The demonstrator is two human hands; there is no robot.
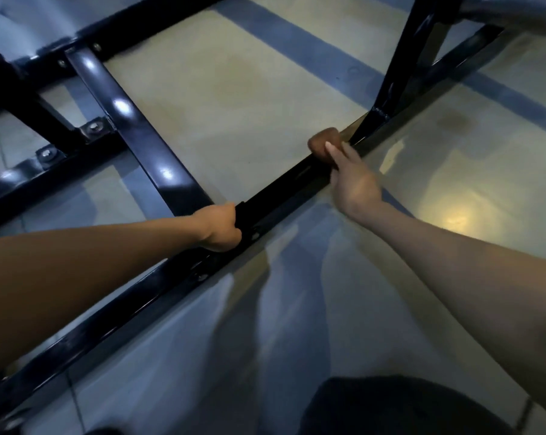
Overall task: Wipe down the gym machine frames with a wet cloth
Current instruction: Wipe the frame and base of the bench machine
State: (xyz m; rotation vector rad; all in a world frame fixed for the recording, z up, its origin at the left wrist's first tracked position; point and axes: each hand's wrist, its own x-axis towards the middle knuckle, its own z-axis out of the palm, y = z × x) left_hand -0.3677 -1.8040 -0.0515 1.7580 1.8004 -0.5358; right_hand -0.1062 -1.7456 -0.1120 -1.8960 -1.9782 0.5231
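A brown cloth [323, 146] is pressed onto a black frame bar [284, 186] by the right hand [353, 180], its fingers [334, 152] curled over it. Lower along the same bar, just beside a crossbar [133, 130], a grip is kept by the left hand [220, 227], above the floor [249, 89].

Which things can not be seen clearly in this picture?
- Head view: right hand and brown cloth are motion-blurred; its wetness is unclear.
- Left hand fingers are hidden behind the black frame bar.
- The machine's upper part is cut off by the top edge.
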